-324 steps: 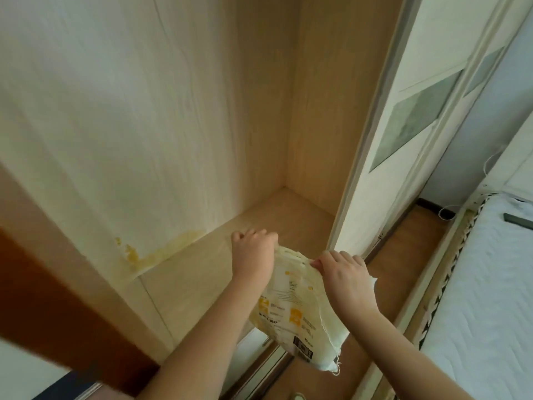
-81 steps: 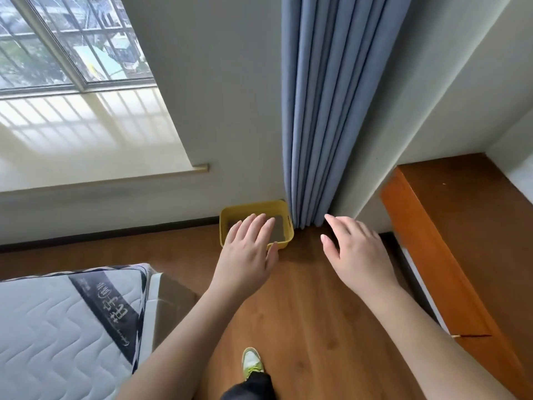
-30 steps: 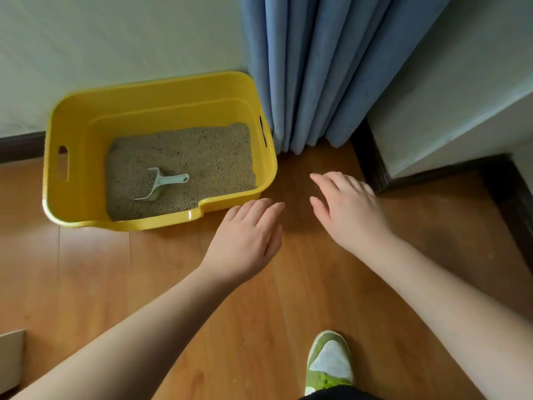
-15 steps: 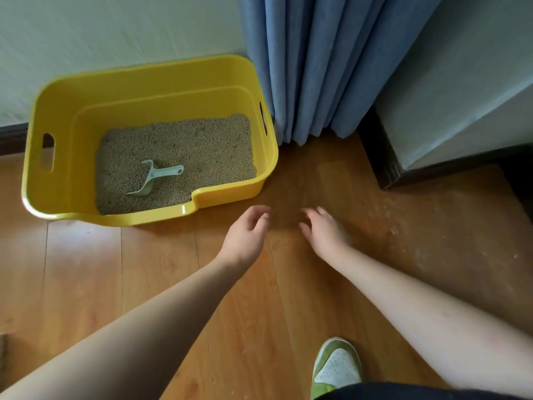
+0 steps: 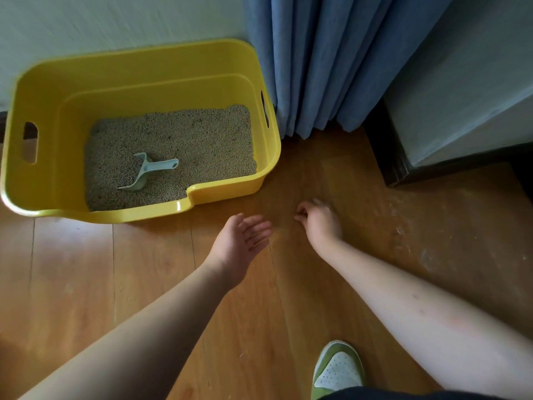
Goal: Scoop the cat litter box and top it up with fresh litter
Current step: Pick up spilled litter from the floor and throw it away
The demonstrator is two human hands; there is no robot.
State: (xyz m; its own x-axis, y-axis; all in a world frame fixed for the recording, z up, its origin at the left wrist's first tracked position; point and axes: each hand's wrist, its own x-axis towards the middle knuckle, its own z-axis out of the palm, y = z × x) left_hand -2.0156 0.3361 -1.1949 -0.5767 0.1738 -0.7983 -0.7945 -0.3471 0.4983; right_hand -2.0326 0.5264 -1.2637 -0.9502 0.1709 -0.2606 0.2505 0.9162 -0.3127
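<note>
A yellow plastic litter box [image 5: 144,67] stands on the wood floor against the wall, upper left. Grey-beige litter [image 5: 196,137] covers its bottom. A pale blue-green scoop [image 5: 150,170] lies on the litter, handle pointing right. My left hand [image 5: 239,243] is open and palm up, just off the box's front right corner, with nothing in it. To its right, my right hand [image 5: 320,220] is low at the floor with fingers curled and fingertips together. Whether they pinch anything is hidden.
A blue curtain [image 5: 331,67] hangs to the floor right beside the box. A wall corner with a dark baseboard [image 5: 386,157] juts out on the right. Pale specks [image 5: 403,226] dot the floor there. My green and white shoe [image 5: 337,368] is at the bottom.
Over the last second both hands sank toward the floor beside the box. My left hand turned palm up. My right hand's fingers curled in from spread.
</note>
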